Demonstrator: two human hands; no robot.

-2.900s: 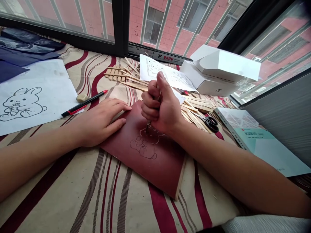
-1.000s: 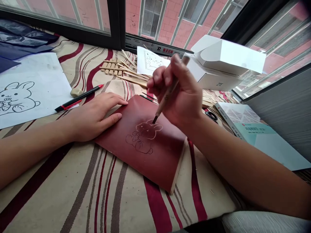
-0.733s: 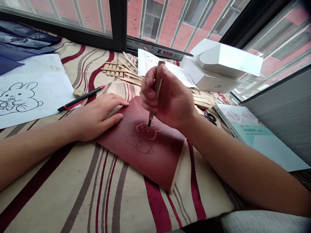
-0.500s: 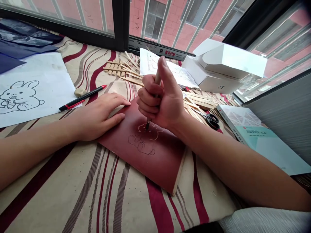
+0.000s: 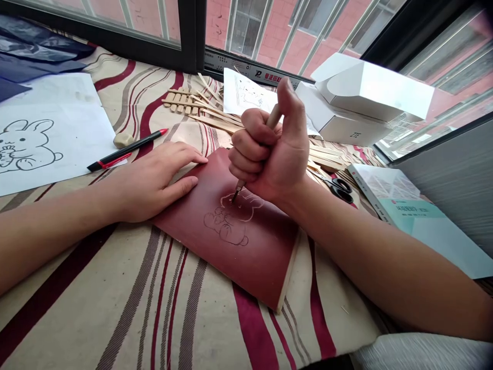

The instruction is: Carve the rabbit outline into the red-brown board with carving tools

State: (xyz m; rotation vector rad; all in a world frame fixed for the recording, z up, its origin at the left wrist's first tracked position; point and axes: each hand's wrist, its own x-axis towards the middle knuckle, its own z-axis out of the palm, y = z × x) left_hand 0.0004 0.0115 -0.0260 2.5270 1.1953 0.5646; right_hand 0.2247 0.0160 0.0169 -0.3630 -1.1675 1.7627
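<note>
A dark red board [image 5: 246, 257] lies on the striped cloth [image 5: 115, 308] with a rabbit outline [image 5: 231, 221] cut into its face. My right hand [image 5: 269, 154] is a fist around a thin carving tool [image 5: 239, 189], thumb up along the handle. The tool's tip touches the rabbit's head. My left hand [image 5: 150, 180] lies flat, fingers stretched out, pressing on the board's left corner.
A paper with a rabbit drawing [image 5: 26, 149], an eraser [image 5: 122, 139] and a red-and-black pen [image 5: 127, 150] lie at the left. Wooden sticks [image 5: 200, 110], a printed sheet [image 5: 248, 95], white boxes [image 5: 358, 108], scissors [image 5: 341, 187] and a book [image 5: 408, 210] lie behind and right.
My right hand raised the tool in a loose grip, then swung it upright and closed into a fist. The tip came back down onto the rabbit's head. My left hand stayed put.
</note>
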